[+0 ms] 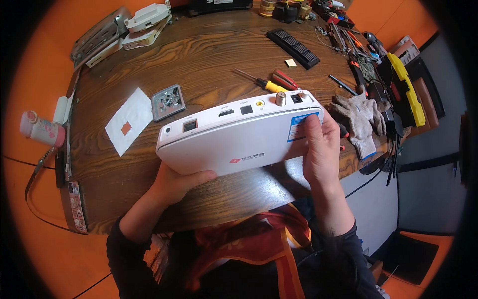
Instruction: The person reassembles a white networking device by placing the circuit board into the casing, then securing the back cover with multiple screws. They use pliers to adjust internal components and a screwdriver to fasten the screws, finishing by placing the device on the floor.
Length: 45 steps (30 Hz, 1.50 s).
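Note:
A white set-top box (234, 142) is held tilted above the near part of the table, its row of ports facing up and away from me. My left hand (181, 179) grips its lower left edge, thumb on the front face and fingers hidden behind. My right hand (321, 144) clasps the right end, its thumb pressed beside a blue label (298, 128). Along the port side show a network socket, a yellow round jack and a metal screw-on connector (281, 98). Just beyond the box lie a yellow-handled screwdriver (266, 83) and a red-handled one (285, 78).
On the wooden table (209, 55) sit a clear tray of screws (169, 102), a white cloth (135, 109) and a black bit case (293, 48). Work gloves (359, 117), loose tools and a yellow case (406, 89) crowd the right edge. White devices (144, 30) are stacked far left.

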Motion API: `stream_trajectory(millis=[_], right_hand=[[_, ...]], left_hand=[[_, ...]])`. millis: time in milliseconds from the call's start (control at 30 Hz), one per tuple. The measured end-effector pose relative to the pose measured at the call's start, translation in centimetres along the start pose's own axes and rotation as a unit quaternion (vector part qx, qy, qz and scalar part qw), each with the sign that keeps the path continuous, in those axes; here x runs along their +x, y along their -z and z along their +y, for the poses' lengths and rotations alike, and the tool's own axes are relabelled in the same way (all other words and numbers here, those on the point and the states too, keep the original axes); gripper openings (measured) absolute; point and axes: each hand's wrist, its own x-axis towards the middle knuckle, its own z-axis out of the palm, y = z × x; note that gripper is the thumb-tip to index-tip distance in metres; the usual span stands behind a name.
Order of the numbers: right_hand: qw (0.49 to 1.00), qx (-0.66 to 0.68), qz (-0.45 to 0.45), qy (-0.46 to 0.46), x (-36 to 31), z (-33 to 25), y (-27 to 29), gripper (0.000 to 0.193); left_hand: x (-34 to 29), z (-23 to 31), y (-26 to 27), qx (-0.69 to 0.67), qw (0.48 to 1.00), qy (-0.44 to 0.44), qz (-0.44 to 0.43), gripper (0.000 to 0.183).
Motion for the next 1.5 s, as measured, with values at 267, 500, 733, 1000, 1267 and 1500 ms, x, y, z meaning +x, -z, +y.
stream_trajectory(millis=[267, 500, 733, 1000, 1267, 1500], right_hand=[[1.000, 0.018, -0.001, -0.023, -0.8, -0.8, -0.1, 0.043], [0.987, -0.149, -0.049, 0.033, 0.1, -1.5, -0.4, 0.042], [0.981, -0.187, -0.037, -0.030, 0.8, -2.4, -0.8, 0.027], [0.910, -0.340, -0.192, -0.143, 4.1, -1.2, -1.4, 0.042], [0.955, 0.144, -0.198, 0.169, 6.4, -1.4, -5.2, 0.039], [0.958, -0.098, -0.149, 0.225, 6.1, -3.2, -5.9, 0.048]], left_hand=[[-0.8, -2.1, 0.8, -0.080, 0.995, 0.057, 0.003, 0.050], [-0.8, -2.2, 0.1, -0.280, 0.959, 0.036, 0.038, 0.054], [1.1, 1.0, 1.7, -0.333, 0.928, -0.050, -0.158, 0.082], [0.4, 2.3, 0.7, -0.137, 0.977, 0.092, -0.135, 0.073], [1.0, 2.4, -0.1, -0.218, 0.957, 0.161, -0.099, 0.067], [0.4, 2.9, -0.2, -0.268, 0.951, 0.116, -0.096, 0.071]])
